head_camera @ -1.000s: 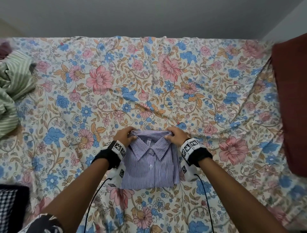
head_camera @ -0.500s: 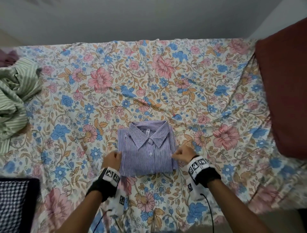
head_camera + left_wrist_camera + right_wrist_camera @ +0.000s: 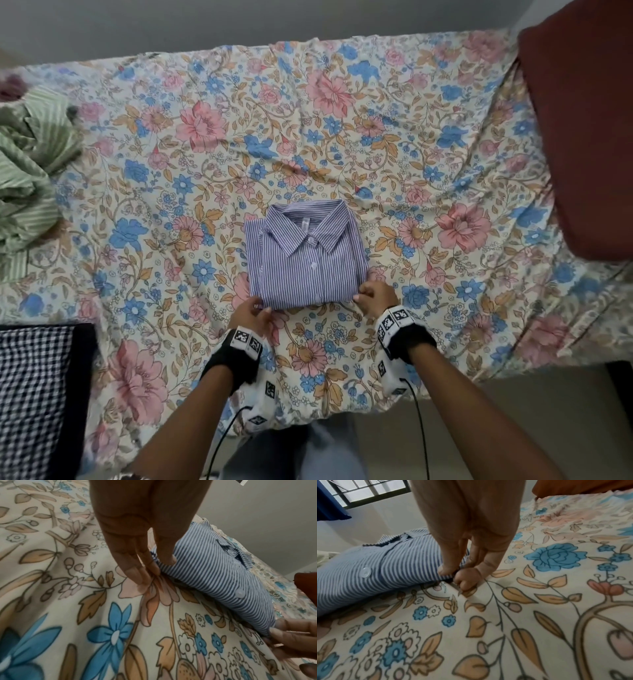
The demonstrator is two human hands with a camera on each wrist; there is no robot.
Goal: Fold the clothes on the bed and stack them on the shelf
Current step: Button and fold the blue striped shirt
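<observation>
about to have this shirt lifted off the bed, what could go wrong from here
1. The left hand and right hand pinch only the two near corners of the folded striped shirt; lifted that way, the collar end would likely sag and the folds open.
2. Both hands' fingers press into the floral bedsheet at those corners, so sheet fabric may get pinched and dragged up too.
3. The crumpled green striped garment is still unfolded.
</observation>
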